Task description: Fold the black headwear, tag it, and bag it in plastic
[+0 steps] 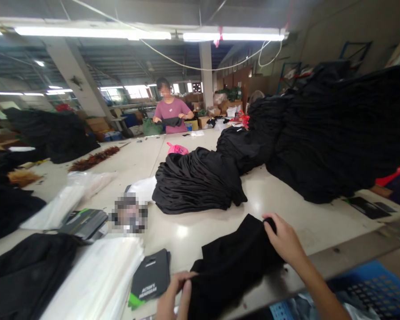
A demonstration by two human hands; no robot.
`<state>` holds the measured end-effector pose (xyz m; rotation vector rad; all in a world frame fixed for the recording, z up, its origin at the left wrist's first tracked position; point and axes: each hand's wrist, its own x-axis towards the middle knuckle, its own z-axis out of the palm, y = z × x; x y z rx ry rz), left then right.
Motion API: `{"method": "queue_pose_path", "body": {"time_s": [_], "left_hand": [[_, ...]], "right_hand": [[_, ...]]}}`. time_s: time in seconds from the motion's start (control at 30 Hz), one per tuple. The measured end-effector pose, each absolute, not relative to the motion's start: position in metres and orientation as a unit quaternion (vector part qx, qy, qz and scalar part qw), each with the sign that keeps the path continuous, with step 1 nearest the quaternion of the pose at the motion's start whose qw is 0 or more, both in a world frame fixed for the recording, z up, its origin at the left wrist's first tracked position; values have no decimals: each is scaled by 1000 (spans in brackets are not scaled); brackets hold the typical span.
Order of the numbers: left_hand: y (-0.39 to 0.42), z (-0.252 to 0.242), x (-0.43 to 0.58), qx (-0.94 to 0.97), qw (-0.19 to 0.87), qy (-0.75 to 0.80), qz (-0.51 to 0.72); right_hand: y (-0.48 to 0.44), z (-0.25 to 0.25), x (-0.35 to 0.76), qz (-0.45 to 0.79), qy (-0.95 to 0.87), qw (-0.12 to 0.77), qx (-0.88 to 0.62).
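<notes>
A piece of black cloth is stretched between my hands at the near edge of the table. My left hand pinches its left end, thumb and fingers together. At the upper right corner, my right hand grips the cloth between thumb and fingers. Just left of the cloth lies a stack of black cards with white lettering and a green corner. Beyond my hands sits a heap of folded black fabric on the white table.
A huge black fabric pile fills the right side. White plastic bags lie at left beside black garments. A blue crate stands below the table edge. Across the table, a person holds dark cloth. A pink bag lies mid-table.
</notes>
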<state>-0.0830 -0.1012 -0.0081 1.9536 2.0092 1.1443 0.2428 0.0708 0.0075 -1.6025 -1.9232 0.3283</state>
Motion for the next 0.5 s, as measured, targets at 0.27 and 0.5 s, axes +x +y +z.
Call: {"method": "queue_pose_path", "body": {"time_s": [0.27,0.5], "left_hand": [[-39,20,-76,764,-52,630,128],[-100,-33,-73,806,-69,573,128]], "right_hand": [[72,34,181,83,-845,177,-498],[-54,-54,155,-91,-891,386,-222]]}}
